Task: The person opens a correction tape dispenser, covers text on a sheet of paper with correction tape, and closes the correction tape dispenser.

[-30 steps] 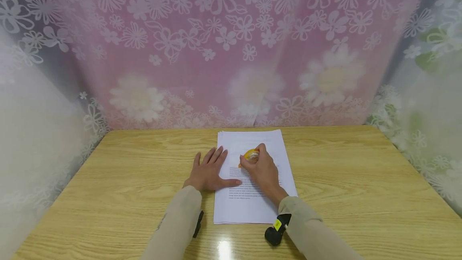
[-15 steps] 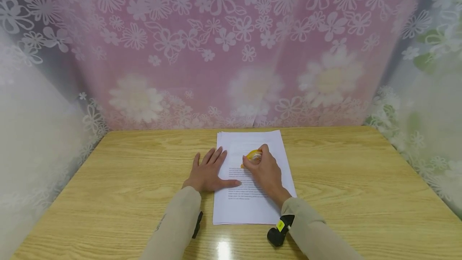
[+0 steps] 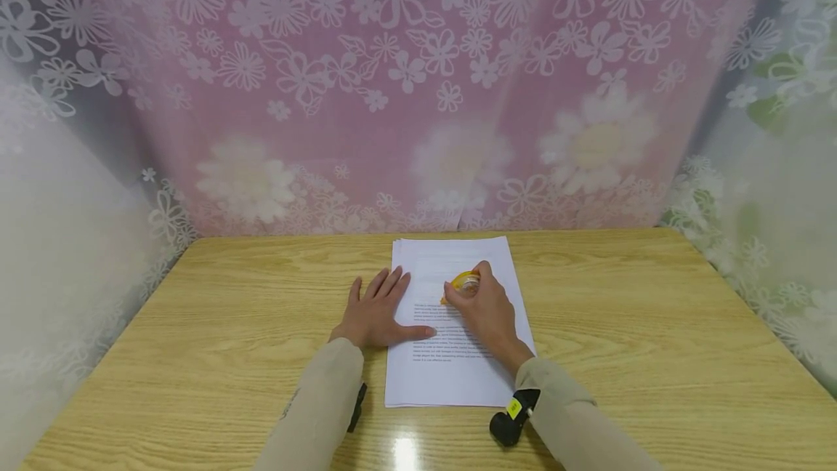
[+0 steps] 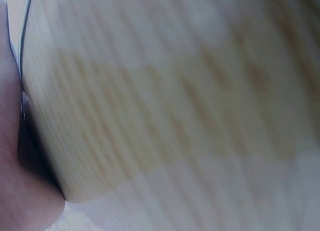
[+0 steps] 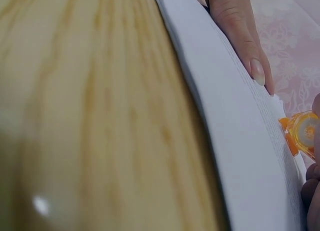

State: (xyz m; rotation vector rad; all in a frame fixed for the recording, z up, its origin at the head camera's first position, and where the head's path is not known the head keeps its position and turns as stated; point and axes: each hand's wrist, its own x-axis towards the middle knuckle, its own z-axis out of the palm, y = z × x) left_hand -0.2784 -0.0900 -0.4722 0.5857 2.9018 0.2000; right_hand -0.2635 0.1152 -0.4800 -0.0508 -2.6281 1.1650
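Observation:
An orange correction tape dispenser (image 3: pixel 467 283) is pinched between the thumb and fingers of my right hand (image 3: pixel 484 313). Its tip meets the top sheet of a stack of printed paper (image 3: pixel 451 384), at the upper edge of a block of text. In the right wrist view the dispenser (image 5: pixel 303 133) shows a clear orange body with a round reel inside. My left hand (image 3: pixel 375 315) rests flat with spread fingers across the stack's left edge, thumb reaching onto the text. Only the edge of the left hand (image 4: pixel 25 186) shows in the left wrist view.
The paper lies on a wood-grain table (image 3: pixel 621 325) that stretches out on both sides. A pink flowered curtain (image 3: pixel 366 151) hangs along the table's back edge, with pale curtains at the sides. A black wrist camera (image 3: pixel 510 420) sits on the right sleeve.
My right hand has slid slightly to the right across the page with the correction tape dispenser. The left hand has stayed in place on the paper.

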